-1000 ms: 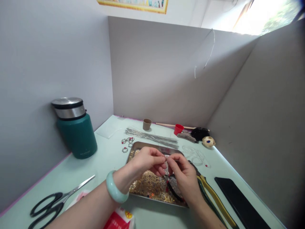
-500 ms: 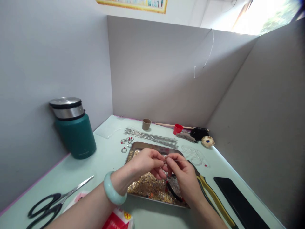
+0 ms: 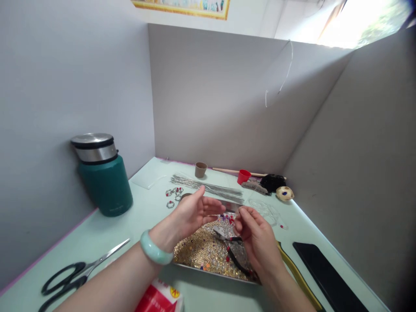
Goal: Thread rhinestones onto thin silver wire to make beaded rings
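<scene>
Over the metal tray (image 3: 216,272), my left hand (image 3: 195,214) is open, thumb up and fingers stretched toward the right hand, with nothing in it. My right hand (image 3: 258,236) is closed in a pinch above the tray's right side; whatever its fingertips hold is too small to make out. Gold, silver and coloured beads (image 3: 191,251) fill the tray. Small pliers with black handles (image 3: 236,261) lie on the beads, partly hidden by my right hand. Behind the tray is a bundle of thin wires (image 3: 211,189), with several beaded rings (image 3: 170,204) to its left.
Scissors (image 3: 82,273) and a green flask (image 3: 105,186) stand out on the left. A red packet (image 3: 159,299) lies in front. Yellow-handled pliers (image 3: 299,277) and a black flat object (image 3: 325,273) are at right. Brown (image 3: 200,170) and red (image 3: 243,176) cups stand behind.
My hands were together at the fingertips and have parted. The left hand has opened and drawn left; the right has shifted right, still pinched. The small pliers show more fully.
</scene>
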The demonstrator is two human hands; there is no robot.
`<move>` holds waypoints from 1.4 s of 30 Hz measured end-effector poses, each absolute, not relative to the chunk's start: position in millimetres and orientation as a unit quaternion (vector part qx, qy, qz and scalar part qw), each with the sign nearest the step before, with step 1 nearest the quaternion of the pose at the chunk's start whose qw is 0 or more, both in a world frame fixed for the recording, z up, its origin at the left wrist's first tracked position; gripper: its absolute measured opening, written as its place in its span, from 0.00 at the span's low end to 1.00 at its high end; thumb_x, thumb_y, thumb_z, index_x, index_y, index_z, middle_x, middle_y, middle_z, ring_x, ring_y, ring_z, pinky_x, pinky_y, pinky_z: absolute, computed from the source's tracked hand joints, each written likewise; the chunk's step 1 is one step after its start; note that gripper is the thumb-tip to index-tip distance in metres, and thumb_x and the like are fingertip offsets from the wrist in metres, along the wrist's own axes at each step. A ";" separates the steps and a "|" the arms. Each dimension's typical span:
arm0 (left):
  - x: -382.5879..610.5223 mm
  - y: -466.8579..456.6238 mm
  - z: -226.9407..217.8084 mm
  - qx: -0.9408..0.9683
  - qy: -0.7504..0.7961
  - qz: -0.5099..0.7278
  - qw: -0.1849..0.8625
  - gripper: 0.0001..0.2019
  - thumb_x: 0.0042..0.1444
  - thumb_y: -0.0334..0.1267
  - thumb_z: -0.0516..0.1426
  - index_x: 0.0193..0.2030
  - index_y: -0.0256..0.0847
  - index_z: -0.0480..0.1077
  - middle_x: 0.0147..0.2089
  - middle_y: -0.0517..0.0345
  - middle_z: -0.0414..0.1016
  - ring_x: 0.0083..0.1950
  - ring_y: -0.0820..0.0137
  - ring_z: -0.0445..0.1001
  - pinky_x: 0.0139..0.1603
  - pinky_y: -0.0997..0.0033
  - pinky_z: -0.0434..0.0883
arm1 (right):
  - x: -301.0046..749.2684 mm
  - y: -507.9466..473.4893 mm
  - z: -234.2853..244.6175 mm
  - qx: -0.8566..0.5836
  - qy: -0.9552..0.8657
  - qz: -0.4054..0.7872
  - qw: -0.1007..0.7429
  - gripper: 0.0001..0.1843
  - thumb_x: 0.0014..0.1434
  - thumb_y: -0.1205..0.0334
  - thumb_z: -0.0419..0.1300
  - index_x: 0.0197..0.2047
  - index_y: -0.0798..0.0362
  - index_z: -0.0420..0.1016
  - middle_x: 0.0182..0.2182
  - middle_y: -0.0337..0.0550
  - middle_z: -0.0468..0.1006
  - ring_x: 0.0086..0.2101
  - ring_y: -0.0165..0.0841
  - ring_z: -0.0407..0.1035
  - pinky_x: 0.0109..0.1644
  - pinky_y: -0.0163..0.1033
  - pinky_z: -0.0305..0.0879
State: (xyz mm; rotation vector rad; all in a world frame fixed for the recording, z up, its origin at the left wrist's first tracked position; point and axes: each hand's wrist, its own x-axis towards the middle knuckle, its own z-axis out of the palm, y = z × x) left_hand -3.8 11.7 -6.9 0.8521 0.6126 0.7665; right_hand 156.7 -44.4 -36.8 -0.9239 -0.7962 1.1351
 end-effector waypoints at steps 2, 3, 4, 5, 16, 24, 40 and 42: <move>-2.6 9.2 -3.8 0.418 0.305 0.371 0.772 0.18 0.55 0.50 0.54 0.24 0.37 0.64 0.24 0.57 0.67 0.28 0.72 0.68 0.36 0.67 0.67 | 156.1 -44.5 -34.8 -0.400 -0.345 0.514 0.675 0.10 0.52 0.57 0.63 0.32 0.53 0.69 0.24 0.34 0.67 0.22 0.24 0.58 0.25 0.30 0.55; -1.6 6.7 -1.8 0.444 0.323 0.378 0.746 0.15 0.54 0.46 0.56 0.22 0.38 0.62 0.20 0.62 0.61 0.23 0.75 0.62 0.31 0.70 0.65 | 155.5 -44.9 -34.1 -0.399 -0.347 0.518 0.672 0.10 0.52 0.57 0.64 0.32 0.53 0.69 0.24 0.34 0.67 0.22 0.24 0.57 0.25 0.30 0.55; -0.6 4.0 0.2 0.477 0.338 0.375 0.719 0.13 0.52 0.41 0.56 0.21 0.39 0.61 0.18 0.66 0.55 0.21 0.77 0.56 0.26 0.72 0.62 | 154.8 -45.4 -33.5 -0.398 -0.351 0.522 0.668 0.10 0.52 0.57 0.63 0.32 0.53 0.69 0.23 0.34 0.67 0.22 0.24 0.57 0.24 0.30 0.55; 0.3 1.2 2.1 0.503 0.352 0.373 0.695 0.12 0.51 0.38 0.56 0.20 0.40 0.59 0.17 0.67 0.53 0.20 0.77 0.52 0.24 0.73 0.59 | 154.1 -46.1 -33.1 -0.397 -0.356 0.524 0.664 0.10 0.52 0.56 0.63 0.32 0.53 0.69 0.23 0.34 0.67 0.21 0.24 0.57 0.24 0.30 0.55; 1.2 -1.9 -10.1 0.572 0.307 0.281 0.707 0.14 0.42 0.27 0.58 0.39 0.35 0.69 0.34 0.55 0.72 0.28 0.73 0.70 0.31 0.69 0.67 | 149.7 -49.3 -35.8 -0.436 -0.433 0.498 0.612 0.12 0.53 0.53 0.61 0.34 0.53 0.68 0.17 0.31 0.63 0.20 0.25 0.55 0.24 0.31 0.51; 0.6 0.1 -10.6 0.569 0.323 0.293 0.697 0.10 0.46 0.37 0.62 0.33 0.34 0.70 0.30 0.54 0.74 0.25 0.73 0.72 0.29 0.69 0.71 | 148.1 -51.1 -37.0 -0.483 -0.485 0.426 0.592 0.12 0.53 0.54 0.62 0.34 0.53 0.69 0.20 0.32 0.65 0.20 0.24 0.54 0.23 0.31 0.51; -0.1 2.3 -8.8 0.545 0.349 0.328 0.688 0.10 0.44 0.34 0.63 0.32 0.33 0.69 0.29 0.52 0.75 0.25 0.72 0.73 0.31 0.68 0.72 | 150.7 -48.9 -43.3 -0.475 -0.489 0.417 0.601 0.12 0.57 0.51 0.57 0.35 0.52 0.71 0.19 0.33 0.65 0.20 0.26 0.57 0.24 0.31 0.54; 0.0 3.0 -9.7 0.544 0.352 0.338 0.682 0.10 0.42 0.32 0.64 0.32 0.33 0.69 0.26 0.55 0.74 0.26 0.71 0.73 0.33 0.67 0.73 | 150.7 -49.1 -44.3 -0.479 -0.498 0.404 0.599 0.12 0.58 0.52 0.57 0.35 0.52 0.71 0.20 0.33 0.66 0.20 0.26 0.57 0.24 0.32 0.53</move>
